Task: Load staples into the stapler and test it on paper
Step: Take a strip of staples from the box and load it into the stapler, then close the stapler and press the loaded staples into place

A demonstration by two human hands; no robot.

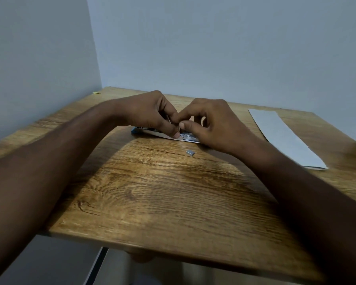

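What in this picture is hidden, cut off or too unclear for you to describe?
Head view only:
- Stapler: not identifiable; both hands cover the middle.
- What the left hand and right hand pinch: hidden by fingertips.
- Staple box: partly covered, print blurred.
- Paper: far corner blurred near the right edge.

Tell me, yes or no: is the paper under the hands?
No, the paper lies apart at the table's right side, while both hands work at the staple box.

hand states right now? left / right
Left hand: closed, pinching the staple box flap.
Right hand: closed, fingertips pinching at the same box; contents unclear.
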